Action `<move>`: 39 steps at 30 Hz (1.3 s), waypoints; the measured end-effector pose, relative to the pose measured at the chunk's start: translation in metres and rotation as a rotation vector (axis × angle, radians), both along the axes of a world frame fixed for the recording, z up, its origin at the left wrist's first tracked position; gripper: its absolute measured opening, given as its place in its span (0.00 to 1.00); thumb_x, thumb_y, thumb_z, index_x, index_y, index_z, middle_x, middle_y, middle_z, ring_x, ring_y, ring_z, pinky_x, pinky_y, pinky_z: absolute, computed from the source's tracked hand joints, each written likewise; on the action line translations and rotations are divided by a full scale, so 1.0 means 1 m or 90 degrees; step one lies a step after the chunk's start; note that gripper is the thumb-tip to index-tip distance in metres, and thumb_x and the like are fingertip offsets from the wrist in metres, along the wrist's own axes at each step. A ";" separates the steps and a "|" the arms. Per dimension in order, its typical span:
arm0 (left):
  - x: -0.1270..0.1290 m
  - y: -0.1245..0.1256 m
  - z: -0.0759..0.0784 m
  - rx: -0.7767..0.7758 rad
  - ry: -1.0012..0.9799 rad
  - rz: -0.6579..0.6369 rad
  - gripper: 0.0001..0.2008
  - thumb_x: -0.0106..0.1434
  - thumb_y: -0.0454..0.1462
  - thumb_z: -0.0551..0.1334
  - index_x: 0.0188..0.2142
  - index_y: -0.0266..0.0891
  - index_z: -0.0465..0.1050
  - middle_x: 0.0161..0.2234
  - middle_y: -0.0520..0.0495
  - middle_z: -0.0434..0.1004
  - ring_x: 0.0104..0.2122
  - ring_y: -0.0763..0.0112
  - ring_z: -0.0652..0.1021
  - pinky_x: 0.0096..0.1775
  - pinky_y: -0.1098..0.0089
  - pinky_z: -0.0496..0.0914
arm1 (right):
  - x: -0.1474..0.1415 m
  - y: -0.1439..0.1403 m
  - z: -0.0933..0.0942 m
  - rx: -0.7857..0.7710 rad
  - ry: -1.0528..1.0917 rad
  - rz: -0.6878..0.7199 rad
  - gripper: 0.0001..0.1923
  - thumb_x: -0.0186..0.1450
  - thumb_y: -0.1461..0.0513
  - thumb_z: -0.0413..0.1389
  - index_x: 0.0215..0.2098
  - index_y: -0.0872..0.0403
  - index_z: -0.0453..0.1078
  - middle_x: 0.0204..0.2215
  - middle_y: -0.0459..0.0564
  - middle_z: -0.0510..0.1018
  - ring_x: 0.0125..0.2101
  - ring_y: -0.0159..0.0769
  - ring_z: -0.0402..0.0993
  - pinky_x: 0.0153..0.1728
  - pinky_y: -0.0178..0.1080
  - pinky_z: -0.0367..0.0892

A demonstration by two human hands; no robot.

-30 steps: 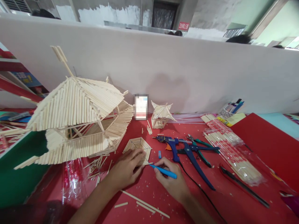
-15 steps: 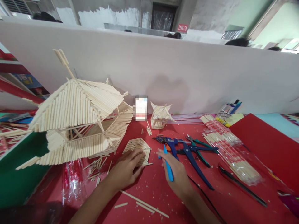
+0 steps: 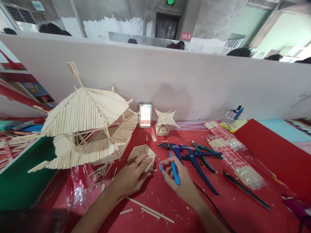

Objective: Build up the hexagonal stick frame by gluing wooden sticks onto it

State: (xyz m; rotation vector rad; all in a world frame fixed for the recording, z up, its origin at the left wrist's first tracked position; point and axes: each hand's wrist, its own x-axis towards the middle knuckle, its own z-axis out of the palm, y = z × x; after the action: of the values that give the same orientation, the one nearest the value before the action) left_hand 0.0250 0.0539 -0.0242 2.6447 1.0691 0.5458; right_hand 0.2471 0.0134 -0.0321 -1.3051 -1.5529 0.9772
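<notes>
My left hand (image 3: 132,173) rests over a shallow hexagonal stick frame (image 3: 139,150) lying on the red table. Its fingers reach over the near part of the frame and hide it, with the thumb at the near edge. My right hand (image 3: 178,174) is just to the right, apart from the frame. A blue pen (image 3: 174,170) sits between its fingers, slanting back toward the palm. At the fingertips there is a small blue piece (image 3: 161,167), which looks like the pen's cap. Loose thin sticks (image 3: 150,208) lie in front of my hands.
At the left stands a large stick pavilion (image 3: 85,111); a small stick pavilion (image 3: 165,123) is behind. Right of my hands lie a blue glue gun (image 3: 176,148), blue-handled cutters (image 3: 201,171), green-handled pliers (image 3: 206,163), a black-handled tool (image 3: 245,189) and bagged sticks (image 3: 233,161).
My right hand has turned and its fingers have spread, bringing the small blue piece into clearer view at the fingertips. My left hand stays on the frame. The camera has tilted up slightly.
</notes>
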 end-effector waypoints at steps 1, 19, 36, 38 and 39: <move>0.002 -0.002 0.003 0.019 -0.022 -0.031 0.19 0.69 0.35 0.55 0.59 0.46 0.64 0.57 0.41 0.69 0.48 0.60 0.77 0.46 0.64 0.75 | -0.003 -0.003 0.003 -0.032 0.093 0.026 0.09 0.65 0.60 0.57 0.40 0.49 0.61 0.34 0.45 0.74 0.27 0.30 0.70 0.27 0.32 0.66; 0.007 -0.001 0.032 -0.096 -0.121 0.014 0.13 0.73 0.42 0.52 0.44 0.44 0.75 0.38 0.49 0.80 0.38 0.68 0.78 0.41 0.70 0.70 | -0.010 0.001 -0.001 -0.122 0.476 -0.013 0.17 0.60 0.49 0.62 0.32 0.53 0.67 0.19 0.43 0.75 0.19 0.30 0.68 0.18 0.29 0.59; 0.011 -0.005 0.037 -0.173 -0.126 0.017 0.14 0.72 0.44 0.53 0.42 0.44 0.76 0.37 0.49 0.79 0.37 0.67 0.77 0.40 0.70 0.68 | -0.005 -0.001 0.006 -0.102 0.364 0.004 0.18 0.59 0.48 0.64 0.32 0.54 0.72 0.22 0.46 0.79 0.20 0.29 0.70 0.20 0.30 0.64; 0.014 -0.006 0.038 -0.202 -0.147 0.007 0.13 0.71 0.44 0.55 0.41 0.44 0.77 0.37 0.49 0.80 0.37 0.67 0.77 0.40 0.70 0.67 | -0.006 -0.003 0.006 -0.106 0.335 0.018 0.18 0.59 0.48 0.64 0.33 0.55 0.74 0.23 0.48 0.80 0.21 0.31 0.73 0.21 0.31 0.66; 0.015 -0.007 0.039 -0.218 -0.161 0.011 0.13 0.70 0.44 0.56 0.40 0.44 0.77 0.36 0.50 0.80 0.37 0.67 0.77 0.40 0.70 0.67 | -0.006 -0.004 0.005 -0.106 0.327 0.016 0.18 0.59 0.48 0.64 0.33 0.55 0.75 0.24 0.49 0.80 0.22 0.32 0.74 0.22 0.32 0.67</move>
State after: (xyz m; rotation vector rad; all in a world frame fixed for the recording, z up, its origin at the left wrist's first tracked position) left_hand 0.0404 0.0464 0.0145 2.2066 1.0070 0.6196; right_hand 0.2410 0.0096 -0.0272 -1.0350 -1.1131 1.3553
